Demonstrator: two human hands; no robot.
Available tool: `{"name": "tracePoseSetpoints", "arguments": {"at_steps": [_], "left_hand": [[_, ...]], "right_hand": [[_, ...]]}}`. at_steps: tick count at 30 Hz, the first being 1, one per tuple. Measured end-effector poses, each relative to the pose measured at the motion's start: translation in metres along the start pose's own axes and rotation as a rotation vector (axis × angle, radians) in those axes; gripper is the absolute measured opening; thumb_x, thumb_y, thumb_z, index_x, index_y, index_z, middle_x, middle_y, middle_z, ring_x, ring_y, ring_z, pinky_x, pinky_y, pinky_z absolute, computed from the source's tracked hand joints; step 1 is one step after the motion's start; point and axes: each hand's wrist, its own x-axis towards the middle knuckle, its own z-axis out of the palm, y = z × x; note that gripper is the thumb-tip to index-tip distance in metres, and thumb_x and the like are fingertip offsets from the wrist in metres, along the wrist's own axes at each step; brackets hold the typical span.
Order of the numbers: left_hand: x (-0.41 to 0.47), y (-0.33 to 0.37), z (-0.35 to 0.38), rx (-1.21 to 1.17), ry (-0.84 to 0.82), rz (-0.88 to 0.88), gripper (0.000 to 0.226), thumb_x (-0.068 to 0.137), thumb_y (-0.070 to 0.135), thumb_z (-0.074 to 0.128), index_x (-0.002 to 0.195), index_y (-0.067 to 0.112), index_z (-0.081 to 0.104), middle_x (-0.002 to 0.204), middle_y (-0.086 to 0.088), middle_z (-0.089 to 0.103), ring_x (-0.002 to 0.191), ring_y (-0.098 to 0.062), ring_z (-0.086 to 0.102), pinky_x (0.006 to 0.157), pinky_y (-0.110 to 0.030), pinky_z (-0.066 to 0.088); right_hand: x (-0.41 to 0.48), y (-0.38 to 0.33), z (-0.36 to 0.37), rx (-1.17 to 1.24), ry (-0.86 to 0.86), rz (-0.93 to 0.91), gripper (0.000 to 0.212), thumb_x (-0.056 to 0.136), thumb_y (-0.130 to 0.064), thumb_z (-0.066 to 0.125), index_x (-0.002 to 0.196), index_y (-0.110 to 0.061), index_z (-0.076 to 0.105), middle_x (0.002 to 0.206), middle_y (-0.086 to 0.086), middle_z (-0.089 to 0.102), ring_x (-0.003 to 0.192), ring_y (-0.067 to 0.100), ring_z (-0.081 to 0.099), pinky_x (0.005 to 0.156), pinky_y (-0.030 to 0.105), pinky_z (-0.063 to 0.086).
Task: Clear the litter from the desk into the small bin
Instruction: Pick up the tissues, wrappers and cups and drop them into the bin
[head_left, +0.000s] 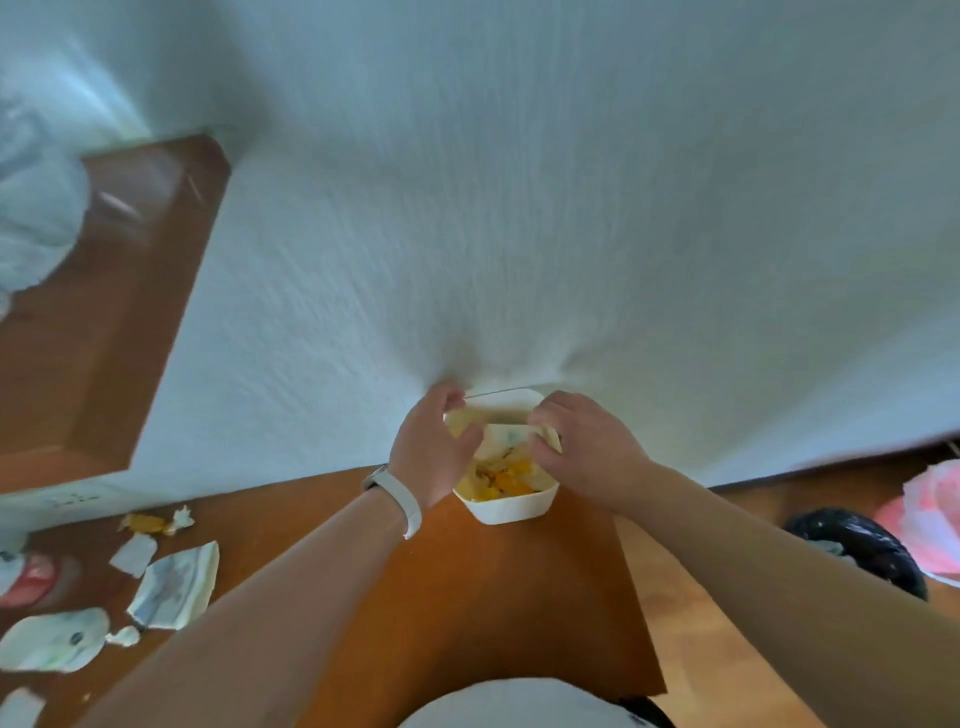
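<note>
A small white bin (511, 506) stands on the brown desk (467, 597) against the white wall, with yellow wrappers and paper inside it. Both my hands hover over its mouth. My left hand (434, 449), with a white wristband, and my right hand (582, 447) each pinch a side of a pale paper wrapper (506, 428) held just above the bin. More litter lies at the desk's left: a crumpled printed wrapper (174, 587), a yellow candy wrapper (145, 522), small white scraps (134, 553) and a flat white packet (52, 642).
A red-and-white object (31, 577) sits at the desk's left edge. On the wooden floor to the right stand a black-lined bin (867, 551) and a pink-white plastic bag (930, 512). A brown wooden panel (104, 291) is at the upper left.
</note>
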Motion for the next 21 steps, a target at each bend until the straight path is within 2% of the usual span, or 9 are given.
{"name": "tracePoseSetpoints", "arguments": {"at_steps": [3,5,8,12,16,21], "left_hand": [[-0.007,-0.001,-0.005,0.056,0.031,0.005,0.041,0.093,0.032,0.061,0.131,0.023,0.049,0.129,0.009,0.056,0.12,-0.011,0.051,0.098,-0.024,0.038],[-0.014,-0.003,-0.011,0.12,0.043,0.0,0.041,0.094,0.033,0.058,0.132,0.023,0.05,0.133,0.009,0.054,0.124,-0.012,0.047,0.102,-0.026,0.035],[-0.029,-0.007,-0.022,0.216,0.048,-0.042,0.042,0.093,0.037,0.056,0.133,0.026,0.05,0.138,0.009,0.05,0.129,-0.013,0.042,0.108,-0.033,0.035],[-0.056,-0.019,-0.039,0.409,0.047,-0.015,0.043,0.096,0.038,0.052,0.136,0.024,0.049,0.145,0.005,0.045,0.135,-0.015,0.036,0.112,-0.036,0.029],[-0.085,-0.034,-0.054,0.497,0.101,-0.033,0.044,0.095,0.038,0.053,0.137,0.023,0.049,0.146,0.003,0.045,0.136,-0.018,0.038,0.112,-0.039,0.026],[-0.12,-0.063,-0.072,0.585,0.117,-0.096,0.049,0.094,0.047,0.047,0.139,0.027,0.044,0.146,0.006,0.043,0.138,-0.017,0.035,0.114,-0.043,0.029]], "right_hand": [[0.011,0.007,-0.007,-0.074,-0.034,-0.103,0.024,0.092,-0.031,0.054,0.104,-0.014,0.065,0.105,-0.001,0.06,0.101,0.02,0.054,0.077,0.023,0.034],[0.018,0.009,-0.012,-0.122,-0.073,-0.178,0.032,0.092,-0.037,0.048,0.105,-0.013,0.064,0.103,0.0,0.061,0.097,0.021,0.055,0.078,0.029,0.041],[0.025,0.002,-0.019,-0.162,-0.124,-0.28,0.041,0.094,-0.042,0.044,0.116,-0.013,0.062,0.115,0.001,0.061,0.106,0.022,0.054,0.089,0.038,0.046],[0.031,-0.018,-0.018,-0.184,-0.142,-0.401,0.042,0.096,-0.04,0.048,0.126,-0.014,0.06,0.132,0.003,0.058,0.12,0.024,0.052,0.099,0.038,0.043],[0.036,-0.046,-0.005,-0.221,-0.182,-0.5,0.045,0.094,-0.046,0.047,0.125,-0.016,0.061,0.134,0.003,0.057,0.122,0.026,0.052,0.099,0.042,0.044],[0.033,-0.088,0.014,-0.264,-0.23,-0.609,0.048,0.096,-0.048,0.045,0.132,-0.018,0.056,0.142,0.004,0.05,0.129,0.026,0.046,0.103,0.044,0.039]]}}
